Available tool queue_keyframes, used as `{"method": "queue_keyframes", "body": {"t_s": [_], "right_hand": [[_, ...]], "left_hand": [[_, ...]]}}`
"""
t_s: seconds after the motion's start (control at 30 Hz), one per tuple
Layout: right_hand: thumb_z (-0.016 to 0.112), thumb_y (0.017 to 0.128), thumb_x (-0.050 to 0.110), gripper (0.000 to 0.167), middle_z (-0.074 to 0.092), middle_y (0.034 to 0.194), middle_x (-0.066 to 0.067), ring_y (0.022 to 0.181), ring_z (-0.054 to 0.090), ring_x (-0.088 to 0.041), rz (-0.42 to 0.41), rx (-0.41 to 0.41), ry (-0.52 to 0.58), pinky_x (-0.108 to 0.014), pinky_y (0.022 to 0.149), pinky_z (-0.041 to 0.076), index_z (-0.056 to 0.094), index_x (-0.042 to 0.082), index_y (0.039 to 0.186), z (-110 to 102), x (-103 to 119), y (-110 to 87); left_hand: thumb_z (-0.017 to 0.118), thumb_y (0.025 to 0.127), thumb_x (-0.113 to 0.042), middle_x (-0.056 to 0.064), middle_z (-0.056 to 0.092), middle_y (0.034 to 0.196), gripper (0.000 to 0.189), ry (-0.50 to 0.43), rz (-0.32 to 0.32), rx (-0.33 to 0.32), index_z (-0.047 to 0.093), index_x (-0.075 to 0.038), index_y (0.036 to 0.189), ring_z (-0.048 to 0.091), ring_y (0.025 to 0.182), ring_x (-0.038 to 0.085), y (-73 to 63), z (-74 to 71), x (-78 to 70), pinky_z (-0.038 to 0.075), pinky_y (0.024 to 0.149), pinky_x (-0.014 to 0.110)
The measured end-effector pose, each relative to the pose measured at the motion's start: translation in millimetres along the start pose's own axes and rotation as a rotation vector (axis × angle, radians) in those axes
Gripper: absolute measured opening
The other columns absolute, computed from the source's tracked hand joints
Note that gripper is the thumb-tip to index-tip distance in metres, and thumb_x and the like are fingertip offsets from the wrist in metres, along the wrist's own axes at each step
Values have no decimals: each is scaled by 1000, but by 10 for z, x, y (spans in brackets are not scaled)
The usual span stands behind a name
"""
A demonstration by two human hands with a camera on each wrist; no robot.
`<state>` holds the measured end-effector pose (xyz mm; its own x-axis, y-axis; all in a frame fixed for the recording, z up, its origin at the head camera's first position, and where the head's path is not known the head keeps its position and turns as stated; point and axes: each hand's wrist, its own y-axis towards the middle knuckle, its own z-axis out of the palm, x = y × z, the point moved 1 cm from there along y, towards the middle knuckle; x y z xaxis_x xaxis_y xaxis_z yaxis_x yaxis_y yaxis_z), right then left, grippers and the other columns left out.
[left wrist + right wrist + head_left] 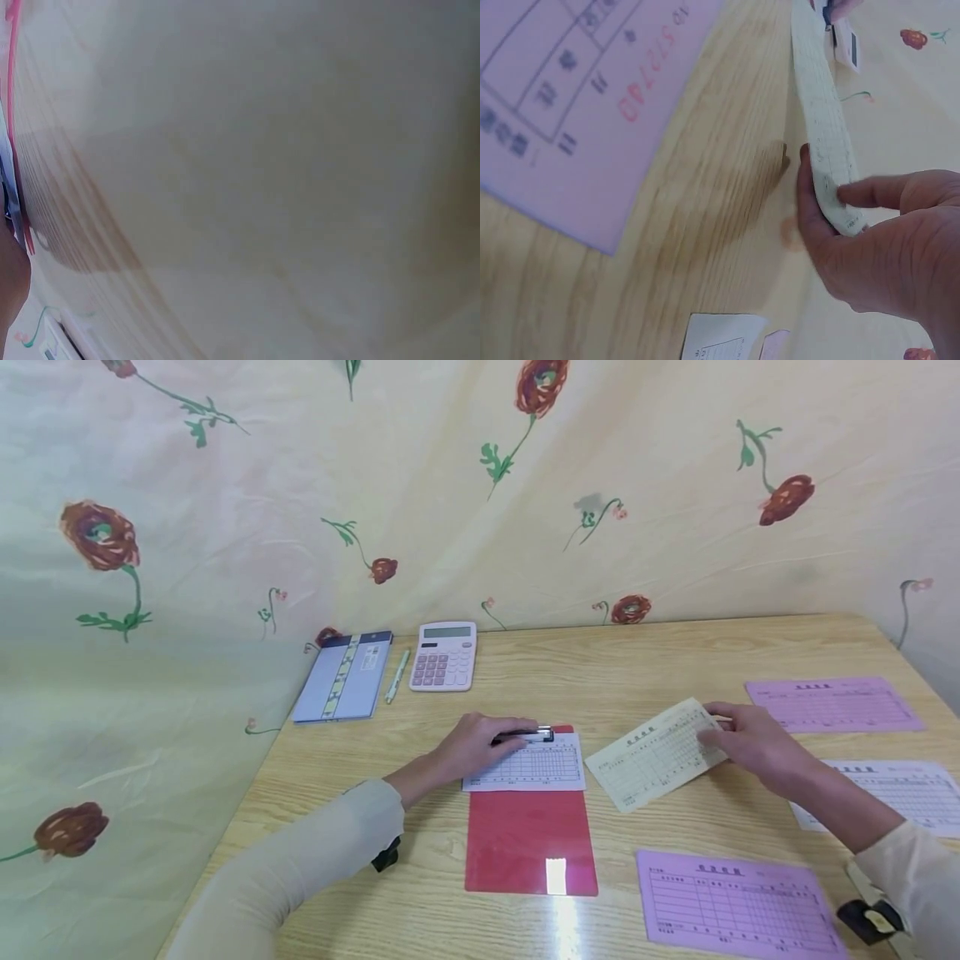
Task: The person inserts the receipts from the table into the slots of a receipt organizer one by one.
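A red clipboard lies on the wooden table, with a white printed form on its upper half. My left hand grips the metal clip at the clipboard's top, covering part of it. To the right, my right hand pinches a pale yellow-green form by its right end, thumb on the printed face. That form is tilted, its left end near the clipboard's right edge. The right wrist view shows the form edge-on between thumb and fingers. In the left wrist view mostly blurred wall appears.
A purple form lies at the front right, another purple form at the back right. A white form is partly under my right forearm. At the back left are a calculator, a pen and a blue notebook.
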<state>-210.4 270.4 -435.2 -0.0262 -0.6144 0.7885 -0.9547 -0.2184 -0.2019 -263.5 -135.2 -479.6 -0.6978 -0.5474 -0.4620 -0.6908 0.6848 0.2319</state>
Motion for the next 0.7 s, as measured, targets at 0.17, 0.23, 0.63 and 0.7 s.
{"method": "queue_keyframes", "body": {"t_s": [0.17,0.23,0.63,0.7], "right_hand": [[47,108,6,53,61,133,-38,113,65,-31,27,5,83,-38,81,59,36,-18,153,15,-23,26],[50,109,7,51,69,125,-31,102,70,-22,25,11,125,-37,78,61,39,-17,152,32,-23,41],[72,102,18,47,76,107,-23,86,65,-20,-45,-79,-158,-27,64,49,60,-15,134,34,45,10],[72,102,21,51,74,112,-28,89,68,-23,-48,-87,-185,-27,65,51,59,-16,134,29,53,9]], "left_hand": [[71,105,-26,-1,72,135,36,5,-6,1,71,-22,141,70,109,1,3,1,-3,53,78,13],[71,105,-25,-1,72,134,36,4,-9,1,71,-22,141,70,105,-1,4,4,-1,52,76,14],[70,105,-24,-1,73,133,36,3,0,0,71,-21,141,67,89,-1,4,12,9,52,67,16],[70,105,-24,0,73,132,35,2,4,-2,71,-21,141,67,87,0,3,13,12,51,66,16]]}}
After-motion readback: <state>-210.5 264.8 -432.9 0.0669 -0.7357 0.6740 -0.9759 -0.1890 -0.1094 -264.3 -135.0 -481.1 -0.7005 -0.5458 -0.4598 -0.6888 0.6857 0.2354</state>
